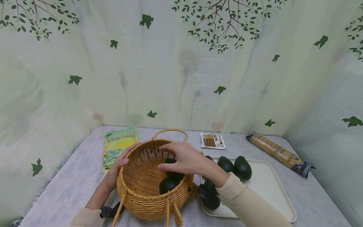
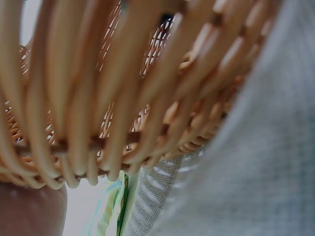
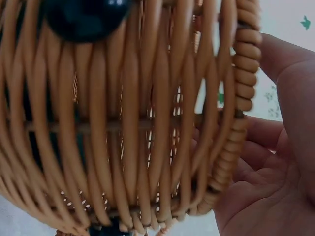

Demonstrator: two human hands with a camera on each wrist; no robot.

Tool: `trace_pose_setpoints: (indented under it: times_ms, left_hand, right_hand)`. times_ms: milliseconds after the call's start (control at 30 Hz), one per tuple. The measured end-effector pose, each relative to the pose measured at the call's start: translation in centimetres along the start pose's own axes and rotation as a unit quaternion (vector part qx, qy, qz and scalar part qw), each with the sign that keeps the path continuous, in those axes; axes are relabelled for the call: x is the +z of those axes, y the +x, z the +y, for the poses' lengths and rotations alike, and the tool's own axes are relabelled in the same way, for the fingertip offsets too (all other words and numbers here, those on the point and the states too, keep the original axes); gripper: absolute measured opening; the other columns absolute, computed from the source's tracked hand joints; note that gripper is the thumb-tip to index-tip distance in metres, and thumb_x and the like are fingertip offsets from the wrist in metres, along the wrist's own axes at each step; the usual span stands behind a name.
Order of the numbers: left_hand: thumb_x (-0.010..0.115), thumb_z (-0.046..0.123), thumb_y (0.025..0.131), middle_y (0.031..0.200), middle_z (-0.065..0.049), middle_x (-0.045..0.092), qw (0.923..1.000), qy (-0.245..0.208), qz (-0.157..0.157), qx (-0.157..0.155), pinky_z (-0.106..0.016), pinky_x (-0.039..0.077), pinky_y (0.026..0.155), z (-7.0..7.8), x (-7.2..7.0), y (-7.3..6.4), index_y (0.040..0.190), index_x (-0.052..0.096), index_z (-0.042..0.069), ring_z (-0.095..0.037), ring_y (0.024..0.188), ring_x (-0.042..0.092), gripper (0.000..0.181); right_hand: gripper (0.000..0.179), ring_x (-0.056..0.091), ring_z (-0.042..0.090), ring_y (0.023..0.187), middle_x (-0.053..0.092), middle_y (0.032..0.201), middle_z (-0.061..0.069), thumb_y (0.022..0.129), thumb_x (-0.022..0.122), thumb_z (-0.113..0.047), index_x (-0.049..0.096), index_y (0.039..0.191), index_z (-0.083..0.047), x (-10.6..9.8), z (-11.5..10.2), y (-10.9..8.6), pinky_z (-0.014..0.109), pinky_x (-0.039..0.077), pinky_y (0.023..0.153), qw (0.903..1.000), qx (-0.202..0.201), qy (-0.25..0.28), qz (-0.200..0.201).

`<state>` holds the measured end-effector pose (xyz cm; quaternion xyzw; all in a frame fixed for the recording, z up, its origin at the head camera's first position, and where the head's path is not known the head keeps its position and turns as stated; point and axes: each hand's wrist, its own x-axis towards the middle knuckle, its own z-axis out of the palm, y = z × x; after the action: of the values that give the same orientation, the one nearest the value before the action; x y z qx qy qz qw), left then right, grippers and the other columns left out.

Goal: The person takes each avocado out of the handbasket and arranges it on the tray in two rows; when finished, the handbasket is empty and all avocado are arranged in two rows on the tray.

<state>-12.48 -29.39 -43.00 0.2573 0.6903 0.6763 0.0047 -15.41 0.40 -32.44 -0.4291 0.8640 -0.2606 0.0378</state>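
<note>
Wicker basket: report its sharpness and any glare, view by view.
Head view: wicker basket fairly crisp, no strong glare; left wrist view: near weave soft, pale sheen at upper right, grey cloth blurred; right wrist view: weave slightly soft, glossy dark ball catching highlights.

Basket [image 1: 150, 206] left of tray [image 1: 267, 179]
</note>
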Motion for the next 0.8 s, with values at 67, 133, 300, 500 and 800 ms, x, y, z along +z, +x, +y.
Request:
trace_pose_setpoints:
  times_ms: [67,133,300,500,800]
  left_hand:
    - [0.025,0.021,0.103,0.156,-0.002,0.039,1.0,0.001,0.001,-0.001,-0.036,0.047,0.105,0.0,0.0,0.0,0.163,0.022,0.006,-0.019,0.141,0.046,0.062]
    - [0.025,0.021,0.103,0.156,-0.002,0.039,1.0,0.002,0.001,0.0,-0.036,0.047,0.105,0.0,0.0,0.0,0.163,0.022,0.007,-0.019,0.141,0.046,0.062]
    - [0.024,0.021,0.104,0.156,-0.002,0.039,1.0,0.001,0.0,0.003,-0.037,0.048,0.105,0.1,0.1,0.0,0.163,0.022,0.006,-0.019,0.141,0.047,0.061]
    - [0.025,0.022,0.104,0.156,-0.003,0.038,1.0,-0.003,-0.003,0.0,-0.039,0.049,0.104,0.0,0.1,-0.1,0.163,0.022,0.008,-0.02,0.14,0.047,0.061]
    - [0.025,0.024,0.104,0.156,-0.002,0.038,1.0,0.004,-0.001,-0.007,-0.041,0.05,0.102,0.0,0.0,-0.2,0.164,0.022,0.01,-0.021,0.139,0.048,0.061]
  right_hand:
    - [0.064,0.062,0.016,0.127,0.064,0.141,-0.001,0.093,0.071,-0.052,0.06,0.145,-0.016,0.1,-0.1,0.4,0.034,0.05,0.104,1.0,0.0,-0.008,-0.005]
    - [0.063,0.061,0.016,0.128,0.064,0.141,-0.001,0.093,0.071,-0.052,0.06,0.144,-0.016,0.2,-0.3,0.7,0.034,0.049,0.105,0.9999,0.001,-0.014,-0.007]
    - [0.062,0.063,0.017,0.127,0.066,0.139,0.002,0.094,0.071,-0.051,0.062,0.142,-0.013,0.7,-0.4,1.7,0.033,0.05,0.104,0.9996,0.012,-0.021,-0.011]
    - [0.063,0.065,0.02,0.123,0.067,0.138,0.004,0.095,0.07,-0.049,0.061,0.143,-0.01,1.1,-0.7,2.8,0.034,0.052,0.101,0.9985,0.03,-0.039,-0.023]
    - [0.066,0.058,0.021,0.133,0.059,0.147,0.007,0.098,0.066,-0.048,0.054,0.149,-0.009,1.3,-0.7,3.3,0.035,0.047,0.108,0.993,0.03,-0.054,-0.101]
